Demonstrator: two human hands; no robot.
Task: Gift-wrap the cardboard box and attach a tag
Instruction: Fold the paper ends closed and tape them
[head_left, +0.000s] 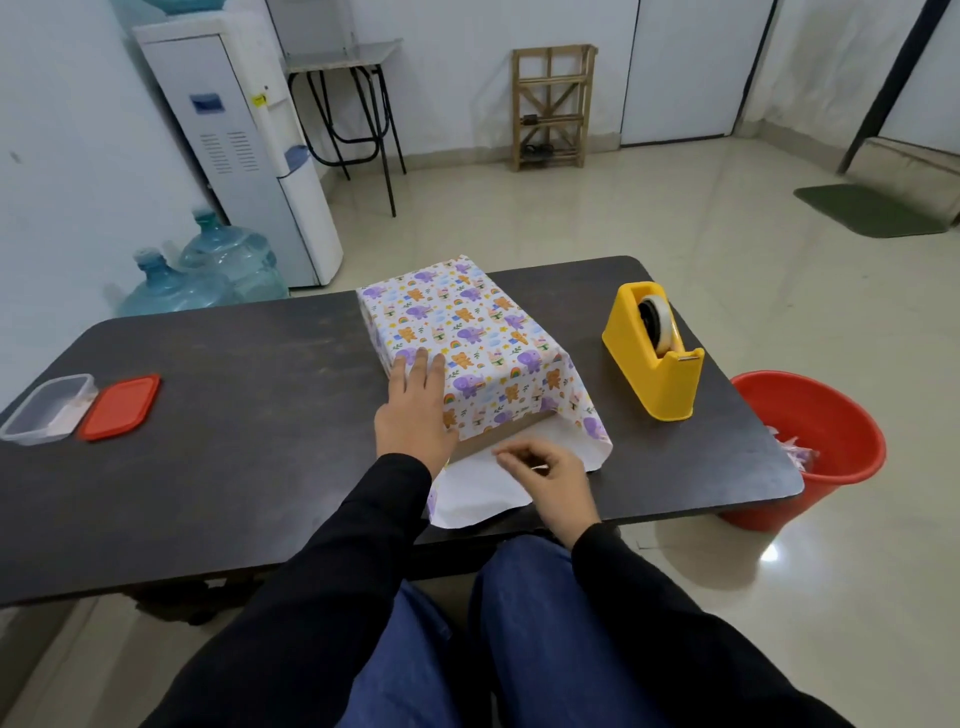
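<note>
Our left hand (415, 410) presses flat, fingers straight, on the paper-covered cardboard box (467, 322) at the middle of the table (234, 441). Our right hand (550, 475) curls above the paper flap (483, 493); we cannot tell whether it pinches anything. A tape dispenser (654, 358) stands rightward.

The wrapping paper (467, 332) is white, printed with purple elephants, orange bears, small rainbows and green sprigs; its underside, showing at the near end, is plain white. A brown strip of the cardboard box (498, 434) shows beneath it. The bench (234, 415) is dark charcoal-brown. On the right, the tape dispenser (654, 364) is yellow and the bucket (810, 441) red. At the left, the lid (120, 408) is red beside a clear container (47, 410).
</note>
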